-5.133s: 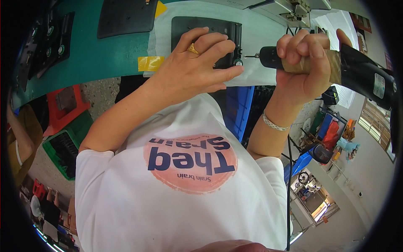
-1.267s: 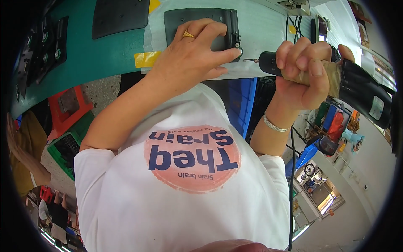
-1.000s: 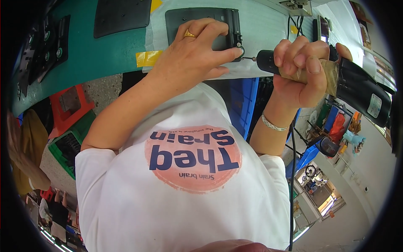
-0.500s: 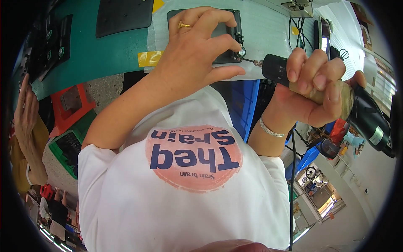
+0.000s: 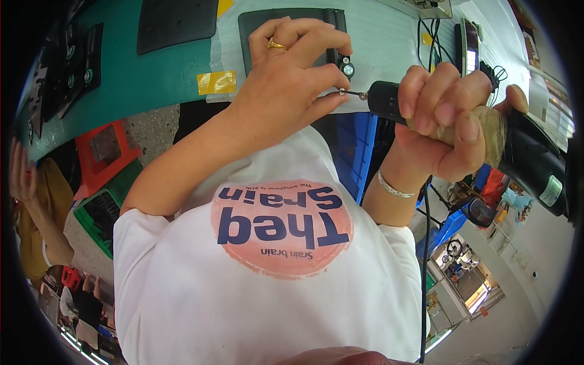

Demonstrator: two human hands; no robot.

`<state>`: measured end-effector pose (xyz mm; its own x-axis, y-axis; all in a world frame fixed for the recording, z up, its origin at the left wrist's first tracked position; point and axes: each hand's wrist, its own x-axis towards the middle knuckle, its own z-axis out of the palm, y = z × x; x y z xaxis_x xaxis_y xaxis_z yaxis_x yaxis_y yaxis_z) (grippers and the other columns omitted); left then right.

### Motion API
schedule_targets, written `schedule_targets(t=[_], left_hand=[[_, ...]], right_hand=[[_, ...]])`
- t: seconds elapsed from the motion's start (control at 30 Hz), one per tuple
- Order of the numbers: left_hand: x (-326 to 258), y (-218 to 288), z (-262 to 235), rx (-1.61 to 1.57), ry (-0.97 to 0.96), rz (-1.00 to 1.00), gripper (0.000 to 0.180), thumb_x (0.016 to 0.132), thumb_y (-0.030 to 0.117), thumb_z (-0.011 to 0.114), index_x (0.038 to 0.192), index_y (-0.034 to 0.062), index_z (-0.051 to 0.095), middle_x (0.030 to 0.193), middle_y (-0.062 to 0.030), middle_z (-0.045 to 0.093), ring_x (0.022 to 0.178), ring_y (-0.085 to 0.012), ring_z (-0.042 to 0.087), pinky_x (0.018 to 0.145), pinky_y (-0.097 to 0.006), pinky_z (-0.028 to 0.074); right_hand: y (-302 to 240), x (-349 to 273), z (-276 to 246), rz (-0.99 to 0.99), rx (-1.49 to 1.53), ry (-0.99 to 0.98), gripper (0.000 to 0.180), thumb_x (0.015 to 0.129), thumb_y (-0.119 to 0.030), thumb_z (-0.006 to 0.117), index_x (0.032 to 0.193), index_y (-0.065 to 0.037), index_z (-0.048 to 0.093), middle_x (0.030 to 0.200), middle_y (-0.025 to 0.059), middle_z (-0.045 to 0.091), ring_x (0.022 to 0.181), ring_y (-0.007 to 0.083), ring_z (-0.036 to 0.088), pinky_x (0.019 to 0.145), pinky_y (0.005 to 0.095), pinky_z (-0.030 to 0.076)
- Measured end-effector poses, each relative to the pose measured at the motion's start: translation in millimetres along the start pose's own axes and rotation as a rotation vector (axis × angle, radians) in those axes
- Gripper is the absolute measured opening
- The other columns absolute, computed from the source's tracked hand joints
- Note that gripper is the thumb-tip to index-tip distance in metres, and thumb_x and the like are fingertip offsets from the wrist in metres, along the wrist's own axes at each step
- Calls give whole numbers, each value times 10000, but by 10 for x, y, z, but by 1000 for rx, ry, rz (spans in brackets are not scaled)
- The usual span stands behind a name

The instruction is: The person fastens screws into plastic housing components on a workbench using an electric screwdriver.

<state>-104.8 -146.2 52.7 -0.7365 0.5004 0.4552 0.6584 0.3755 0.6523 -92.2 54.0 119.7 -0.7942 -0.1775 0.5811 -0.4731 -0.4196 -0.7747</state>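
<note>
My right hand (image 5: 447, 115) wraps round a black electric screwdriver (image 5: 384, 102), its grip bound with yellowish tape. The driver lies nearly level, its thin bit pointing left. At the bit's tip is a small shiny screw (image 5: 342, 92), pinched between the thumb and index finger of my left hand (image 5: 298, 76); the fingertips partly hide it. A ring is on one of this hand's fingers. Under and beyond the left hand lies a flat black panel (image 5: 258, 30) with round metal fittings (image 5: 347, 68) along its right edge. The bit is just on the near side of these fittings.
Another black panel (image 5: 176, 24) lies on the green mat (image 5: 146, 79) at the left, with more black parts (image 5: 85, 67) farther left. Yellow tape (image 5: 216, 83) marks the table's near edge. A co-worker's hand (image 5: 24, 176) is at far left. Cables (image 5: 433, 42) lie at back right.
The bit has come away from the panel's near right corner, slightly nearer me and left. My left thumb and index finger, apart before, have closed at its tip. The co-worker's hand has lowered.
</note>
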Motion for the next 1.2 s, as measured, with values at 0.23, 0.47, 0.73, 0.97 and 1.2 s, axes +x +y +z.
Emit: schedule_targets(t=[0.23,0.47,0.73,0.97,1.2], left_hand=[[-44,-31,65,84,-21,-39,315,722,226,875,1011,211,749,1309,4,567,1314,-244,465,1078,-455,270],[-85,-130,99,122,-54,-23,418,724,243,869,1123,271,747,1348,-44,520,1326,-275,447,1083,-444,276],[-88,-155,119,93,-56,-30,427,726,228,869,1133,267,748,1360,-49,511,1343,-271,442,1089,-443,292],[-103,-150,123,82,-49,-36,422,732,208,862,1134,271,749,1361,-53,511,1345,-274,443,1092,-448,293],[-119,-141,152,80,-38,-51,367,760,189,837,1108,274,756,1353,-52,503,1358,-297,431,1091,-463,296]], right_hand=[[7,-70,-9,20,-120,74,557,956,-72,457,1491,-193,354,865,87,525,636,169,493,594,370,474],[143,-54,-23,-75,-131,287,627,914,4,569,1450,-110,262,778,123,561,514,204,491,478,412,519],[207,-52,-27,-70,-137,300,627,915,8,586,1447,-102,273,771,124,563,503,200,488,474,412,517],[216,-51,-18,-46,-181,251,634,940,5,600,1463,-99,258,784,111,573,503,191,499,485,395,522],[223,41,106,36,-460,164,567,973,4,572,1473,-154,357,768,100,546,525,164,451,474,370,462]])
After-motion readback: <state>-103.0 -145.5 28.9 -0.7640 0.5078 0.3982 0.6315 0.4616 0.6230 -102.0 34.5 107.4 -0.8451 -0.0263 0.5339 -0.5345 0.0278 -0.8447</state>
